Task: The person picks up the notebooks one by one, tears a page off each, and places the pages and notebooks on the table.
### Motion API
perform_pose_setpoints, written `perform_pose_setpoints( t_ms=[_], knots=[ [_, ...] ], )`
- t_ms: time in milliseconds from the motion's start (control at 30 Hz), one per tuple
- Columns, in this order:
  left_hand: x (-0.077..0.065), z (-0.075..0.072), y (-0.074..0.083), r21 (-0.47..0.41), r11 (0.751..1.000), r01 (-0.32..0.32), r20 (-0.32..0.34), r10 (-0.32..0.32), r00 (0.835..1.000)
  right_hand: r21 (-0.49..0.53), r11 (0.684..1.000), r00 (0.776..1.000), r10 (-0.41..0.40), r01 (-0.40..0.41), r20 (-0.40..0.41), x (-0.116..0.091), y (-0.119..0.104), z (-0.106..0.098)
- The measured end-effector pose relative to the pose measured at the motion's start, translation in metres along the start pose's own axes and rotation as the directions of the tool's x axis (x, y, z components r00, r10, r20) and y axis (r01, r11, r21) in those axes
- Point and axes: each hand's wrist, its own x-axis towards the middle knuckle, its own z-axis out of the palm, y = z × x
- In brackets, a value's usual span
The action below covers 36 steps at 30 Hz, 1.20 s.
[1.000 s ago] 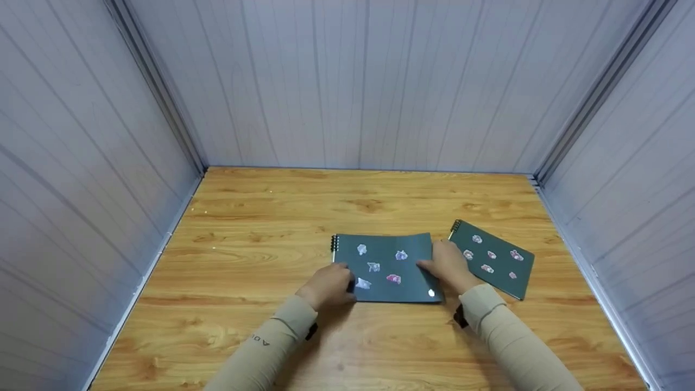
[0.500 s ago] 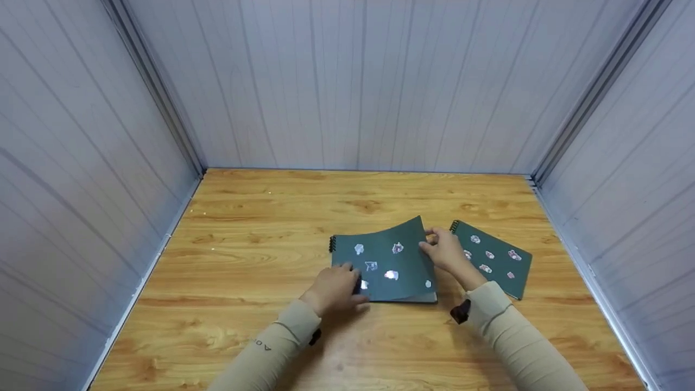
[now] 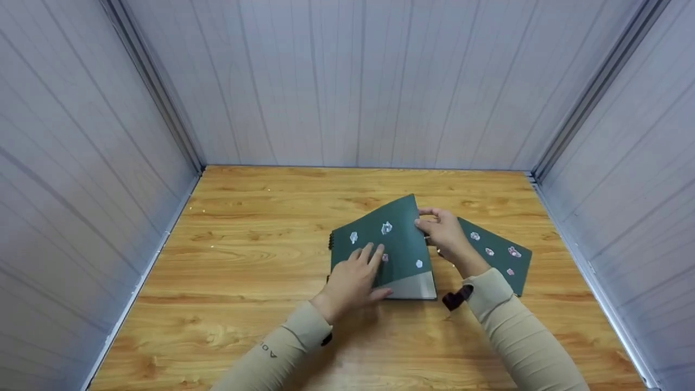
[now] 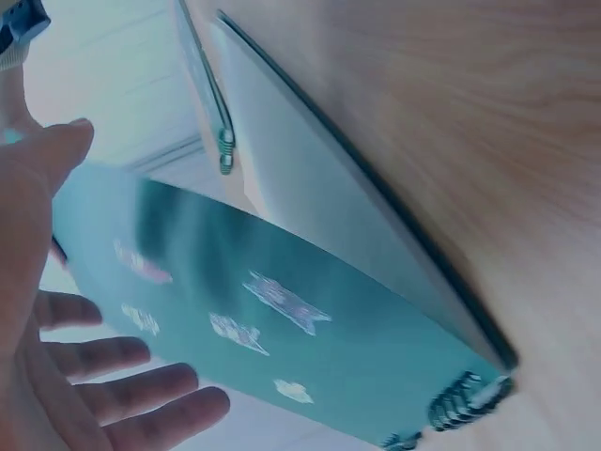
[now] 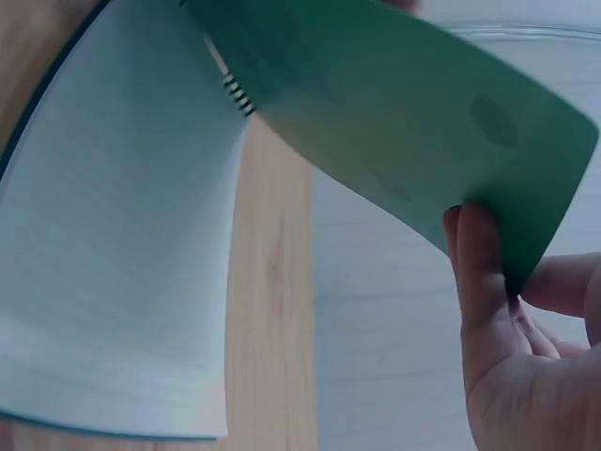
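A green spiral notebook [image 3: 399,247] with stickers lies before me, its cover lifted along the right side. White pages [image 3: 415,286] show beneath, and in the right wrist view a wide gap parts the blank page [image 5: 122,225] from the cover [image 5: 413,122]. My right hand [image 3: 448,236] pinches the cover's free edge between thumb and fingers. My left hand [image 3: 352,279] is over the cover's lower left with fingers spread; in the left wrist view its straight fingers [image 4: 141,385] are beside the stickered face. The black coil binding [image 4: 465,399] is at the notebook's left side.
A second green stickered notebook [image 3: 502,255] lies closed and angled on the wooden table [image 3: 244,217], just right of my right hand, which partly covers it. Pale panel walls [image 3: 358,81] stand at the back and both sides.
My right hand has raised the cover's right edge up and leftward, baring the white pages. My left hand has moved right from the lower left edge, its fingers spreading over the cover.
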Motion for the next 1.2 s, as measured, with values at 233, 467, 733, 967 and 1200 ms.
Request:
perform_pose_setpoints(
  t_ms=[233, 467, 733, 967, 1200],
  knots=[
    [0.002, -0.001, 0.006, 0.158, 0.986, -0.047, -0.178, 0.075, 0.981, 0.161, 0.987, 1.0, 0.016, -0.02, 0.024, 0.003, -0.01, 0.012],
    [0.003, -0.004, 0.001, 0.187, 0.982, -0.013, -0.301, 0.069, 0.951, 0.188, 0.982, 0.996, -0.023, 0.007, 0.085, 0.004, -0.022, 0.024],
    [-0.009, -0.012, -0.012, -0.096, 0.994, 0.059, -0.364, -0.09, 0.927, 0.047, 0.994, 0.986, -0.106, 0.101, 0.13, 0.008, 0.001, 0.027],
    [-0.026, -0.009, -0.038, -0.321, 0.947, 0.029, -0.528, -0.204, 0.824, -0.46, 0.863, 0.966, -0.106, 0.207, 0.237, 0.012, 0.047, 0.035],
    [-0.045, -0.003, -0.062, -0.526, 0.849, -0.057, -0.581, -0.309, 0.753, -0.695, 0.673, 0.941, -0.007, 0.254, 0.338, 0.01, 0.082, 0.037]
  ],
)
